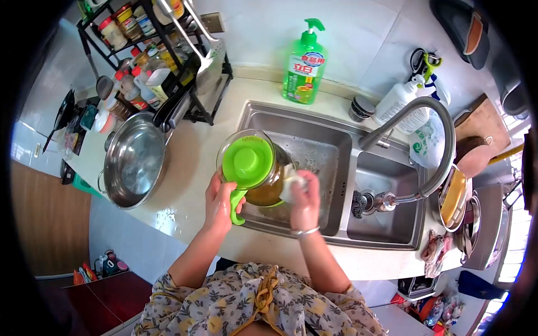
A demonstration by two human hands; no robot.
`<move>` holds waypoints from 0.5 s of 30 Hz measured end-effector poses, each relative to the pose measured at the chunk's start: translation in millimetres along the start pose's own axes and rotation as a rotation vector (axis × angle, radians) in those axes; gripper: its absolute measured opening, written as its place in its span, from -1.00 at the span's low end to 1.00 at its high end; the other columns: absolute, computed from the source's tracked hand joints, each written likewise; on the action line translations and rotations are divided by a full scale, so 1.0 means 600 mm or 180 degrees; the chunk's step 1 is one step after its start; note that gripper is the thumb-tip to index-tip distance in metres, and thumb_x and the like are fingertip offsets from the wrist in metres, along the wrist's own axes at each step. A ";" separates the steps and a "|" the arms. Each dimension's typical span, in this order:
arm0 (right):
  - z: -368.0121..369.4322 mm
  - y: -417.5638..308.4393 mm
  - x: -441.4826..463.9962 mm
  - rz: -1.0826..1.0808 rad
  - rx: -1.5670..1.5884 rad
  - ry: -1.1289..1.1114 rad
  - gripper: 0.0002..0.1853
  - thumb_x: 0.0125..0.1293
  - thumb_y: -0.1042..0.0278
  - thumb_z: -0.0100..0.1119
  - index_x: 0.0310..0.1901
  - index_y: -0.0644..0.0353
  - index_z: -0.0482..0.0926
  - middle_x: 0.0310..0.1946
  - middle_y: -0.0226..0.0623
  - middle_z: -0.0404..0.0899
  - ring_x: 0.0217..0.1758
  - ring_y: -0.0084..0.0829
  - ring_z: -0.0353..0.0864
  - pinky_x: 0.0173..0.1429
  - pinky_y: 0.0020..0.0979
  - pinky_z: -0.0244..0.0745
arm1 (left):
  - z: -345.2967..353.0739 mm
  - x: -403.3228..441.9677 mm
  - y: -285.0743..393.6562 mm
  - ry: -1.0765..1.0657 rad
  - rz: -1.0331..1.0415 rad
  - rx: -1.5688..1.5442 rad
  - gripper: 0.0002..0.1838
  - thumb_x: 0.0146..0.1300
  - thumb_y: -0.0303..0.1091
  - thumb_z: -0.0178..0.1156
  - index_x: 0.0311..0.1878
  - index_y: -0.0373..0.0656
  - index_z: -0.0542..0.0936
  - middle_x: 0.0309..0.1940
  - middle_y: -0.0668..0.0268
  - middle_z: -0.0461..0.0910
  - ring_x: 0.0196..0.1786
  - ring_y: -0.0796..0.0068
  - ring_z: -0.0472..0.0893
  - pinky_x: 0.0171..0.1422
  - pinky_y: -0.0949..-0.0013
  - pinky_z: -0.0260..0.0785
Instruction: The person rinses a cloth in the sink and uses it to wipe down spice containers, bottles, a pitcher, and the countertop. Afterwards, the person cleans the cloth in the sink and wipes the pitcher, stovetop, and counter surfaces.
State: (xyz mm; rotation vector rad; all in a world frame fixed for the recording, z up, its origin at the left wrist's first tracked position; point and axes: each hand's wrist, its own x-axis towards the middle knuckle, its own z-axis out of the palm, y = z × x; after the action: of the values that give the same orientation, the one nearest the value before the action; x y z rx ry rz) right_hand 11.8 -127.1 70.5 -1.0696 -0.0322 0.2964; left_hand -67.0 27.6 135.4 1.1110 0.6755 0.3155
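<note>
Over steel sink (322, 151) | left hand (217, 200) grips clear pitcher (262, 194) by green handle (236, 211) | right hand (305, 204) holds white wad (288, 189)

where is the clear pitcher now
In the head view, the clear green-lidded pitcher is in the left hand, left of centre, over the steel sink's left edge.

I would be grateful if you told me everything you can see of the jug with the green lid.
The jug has a clear body, glass or plastic, and a bright green, plastic-looking lid, which is on, with a round raised centre and a slotted strip near its edge. A brownish tint shows through its side; whether that is liquid is unclear. The left hand grips its green handle; the right hand holds a blurred whitish item at its side, over the larger basin.
</note>
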 end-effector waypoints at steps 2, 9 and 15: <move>0.015 0.007 -0.008 -0.1200 -0.1715 -0.0140 -0.68 0.33 0.58 -0.04 0.11 0.22 0.39 0.11 -0.25 0.43 0.17 -0.31 0.39 0.29 -0.33 0.26 | 0.016 0.012 -0.017 0.0044 -0.0082 -0.0013 -0.43 0.16 -0.37 0.00 0.30 -0.22 0.26 -0.30 0.21 0.52 -0.58 0.52 0.45 -0.63 0.52 0.24; -0.044 0.012 0.146 -0.0062 -0.1662 -0.0512 -0.71 0.34 0.56 -0.13 0.05 0.24 0.49 0.06 -0.14 0.52 0.15 -0.28 0.48 0.24 -0.37 0.31 | 0.038 0.005 -0.047 -0.0089 -0.0090 0.0317 -0.43 0.14 -0.38 0.01 0.28 -0.22 0.29 -0.30 0.20 0.53 -0.59 0.52 0.43 -0.64 0.52 0.23; -0.011 -0.013 0.051 -0.1563 -0.2119 -0.0445 -0.54 0.24 0.66 -0.10 0.19 0.25 0.43 0.20 -0.10 0.42 0.30 -0.10 0.33 0.40 -0.23 0.15 | 0.044 0.025 -0.077 0.0040 -0.0085 0.0320 -0.39 0.14 -0.34 -0.01 0.33 -0.16 0.26 -0.20 0.21 0.53 -0.58 0.49 0.43 -0.63 0.49 0.26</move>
State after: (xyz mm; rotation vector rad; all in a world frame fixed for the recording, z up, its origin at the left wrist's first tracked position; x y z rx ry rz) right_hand 43.7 -128.3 70.5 -1.6510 -0.5422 -0.1014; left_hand -42.8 -2.8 95.7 1.1955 0.7230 0.2682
